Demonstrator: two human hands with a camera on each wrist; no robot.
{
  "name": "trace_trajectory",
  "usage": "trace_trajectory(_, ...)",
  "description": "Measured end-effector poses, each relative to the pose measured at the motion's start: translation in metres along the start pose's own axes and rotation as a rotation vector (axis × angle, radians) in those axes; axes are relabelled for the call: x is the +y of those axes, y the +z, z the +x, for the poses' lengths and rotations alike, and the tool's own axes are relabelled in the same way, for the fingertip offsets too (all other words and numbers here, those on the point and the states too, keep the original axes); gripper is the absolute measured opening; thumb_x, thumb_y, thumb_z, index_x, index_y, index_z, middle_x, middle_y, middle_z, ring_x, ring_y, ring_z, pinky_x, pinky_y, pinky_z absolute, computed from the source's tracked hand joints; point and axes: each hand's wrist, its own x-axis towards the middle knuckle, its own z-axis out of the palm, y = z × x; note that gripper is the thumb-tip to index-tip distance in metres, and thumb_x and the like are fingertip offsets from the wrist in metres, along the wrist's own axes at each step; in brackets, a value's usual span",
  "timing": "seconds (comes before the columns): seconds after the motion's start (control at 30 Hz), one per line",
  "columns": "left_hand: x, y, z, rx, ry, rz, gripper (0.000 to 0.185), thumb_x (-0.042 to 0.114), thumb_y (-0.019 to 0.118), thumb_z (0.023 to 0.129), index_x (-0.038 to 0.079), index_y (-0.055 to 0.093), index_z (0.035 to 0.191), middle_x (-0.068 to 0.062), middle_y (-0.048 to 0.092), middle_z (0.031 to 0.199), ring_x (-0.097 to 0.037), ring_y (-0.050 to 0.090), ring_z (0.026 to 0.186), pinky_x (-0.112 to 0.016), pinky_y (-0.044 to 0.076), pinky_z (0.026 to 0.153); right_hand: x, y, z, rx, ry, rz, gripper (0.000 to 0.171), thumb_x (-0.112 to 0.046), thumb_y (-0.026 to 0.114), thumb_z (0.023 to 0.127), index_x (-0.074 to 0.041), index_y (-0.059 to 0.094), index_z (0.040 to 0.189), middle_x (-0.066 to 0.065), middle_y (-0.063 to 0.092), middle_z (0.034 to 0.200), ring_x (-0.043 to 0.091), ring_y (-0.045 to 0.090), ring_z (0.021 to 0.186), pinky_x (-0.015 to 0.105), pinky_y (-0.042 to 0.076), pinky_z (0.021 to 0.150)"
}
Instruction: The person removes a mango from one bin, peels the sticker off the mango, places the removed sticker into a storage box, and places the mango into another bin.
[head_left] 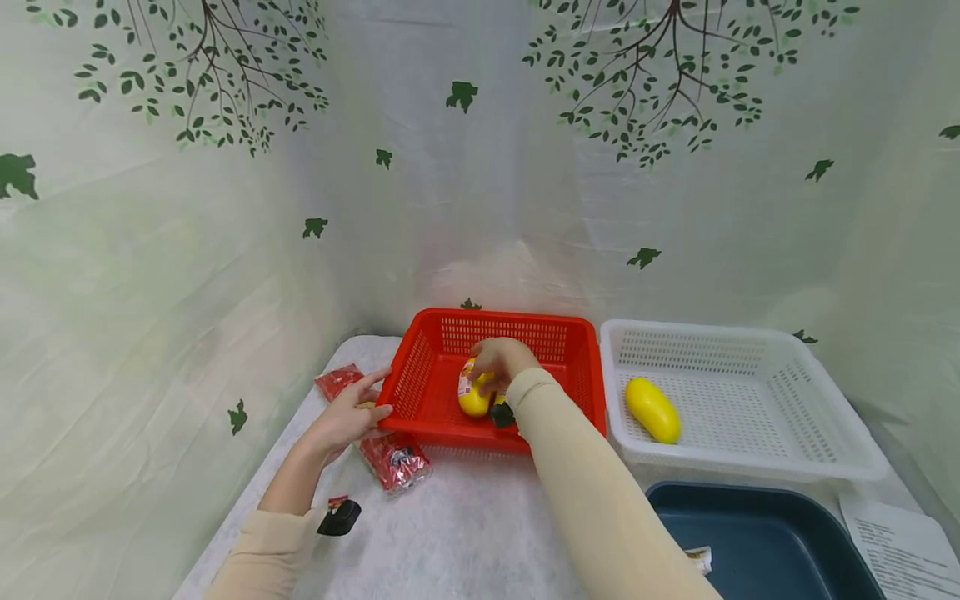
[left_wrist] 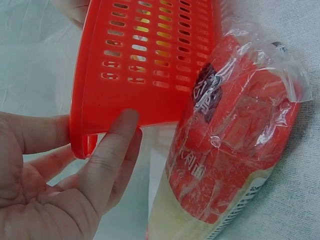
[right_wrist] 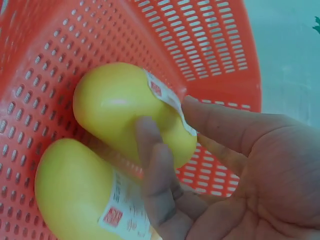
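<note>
The red basket point(head_left: 442, 435) stands in front of me. My left hand point(head_left: 348, 421) grips its left rim, the thumb on one side and the fingers on the other. Inside the basket lie two yellow egg-shaped things with white labels. My right hand point(right_wrist: 225, 170) reaches in and holds the upper one, a yellow egg-shaped thing point(right_wrist: 110, 100), between thumb and fingers. Next to it lies the second yellow egg-shaped thing point(right_wrist: 70, 185), partly behind the fingers. Close to my left hand, a red and clear pasta packet point(left_wrist: 225, 125) lies against the basket's outside.
A white basket point(head_left: 750, 458) at the right holds a yellow oval thing point(head_left: 652, 410). Nearer stands a dark blue tray point(head_left: 757, 542), with a small white item partly hidden by my right sleeve. A printed sheet point(head_left: 900, 542) lies beside it. Another red packet point(head_left: 339, 379) lies left of the red basket.
</note>
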Motion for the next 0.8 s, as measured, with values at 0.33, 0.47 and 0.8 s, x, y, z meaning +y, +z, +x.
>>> trace_trajectory(0.33,-0.001,0.001,-0.001,-0.004,0.008,0.003,0.075,0.01,0.061,0.106,0.017,0.025,0.172,-0.029,0.047,0.157,-0.041,0.065,0.128,-0.048,0.063,0.098,0.002,0.006,0.013,0.066,-0.019,-0.24,0.063,-0.018,0.077,0.098,-0.021,0.055,0.157,0.016,0.052,0.155,0.034,0.059,0.118,0.042,0.061,0.104)
trace_trajectory(0.47,0.0,0.001,0.0,-0.006,0.003,-0.002,0.075,0.009,0.061,0.106,0.018,0.026,0.172,-0.029,0.046,0.157,-0.041,0.065,0.128,-0.048,0.063,0.099,0.002,0.006,0.012,0.075,-0.025,-0.257,0.061,-0.018,0.079,0.097,-0.021,0.058,0.155,0.017,0.055,0.152,0.036,0.064,0.118,0.044,0.062,0.104)
trace_trajectory(0.8,-0.001,0.001,-0.002,0.0,-0.002,-0.003,0.076,0.01,0.062,0.106,0.017,0.025,0.172,-0.029,0.045,0.158,-0.041,0.064,0.128,-0.048,0.063,0.1,0.001,0.003,0.008,0.005,-0.096,-0.2,0.065,-0.011,0.072,0.101,-0.014,0.048,0.161,0.02,0.044,0.162,0.033,0.059,0.119,0.05,0.054,0.116)
